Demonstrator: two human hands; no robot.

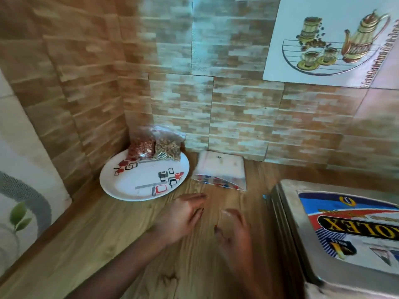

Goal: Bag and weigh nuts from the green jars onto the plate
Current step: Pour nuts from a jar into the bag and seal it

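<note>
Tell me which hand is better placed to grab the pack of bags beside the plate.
Left, probably: the left hand lies nearer the pack of bags than the blurred right hand.

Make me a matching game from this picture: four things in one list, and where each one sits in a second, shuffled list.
Things:
1. plate
2. red nut bag
3. bag pack
4. tin

Places:
A. right edge of the view
B. on the plate's far rim
C. left, in the corner
D. just right of the plate

Pairs: 1-C, 2-B, 3-D, 4-A
</note>
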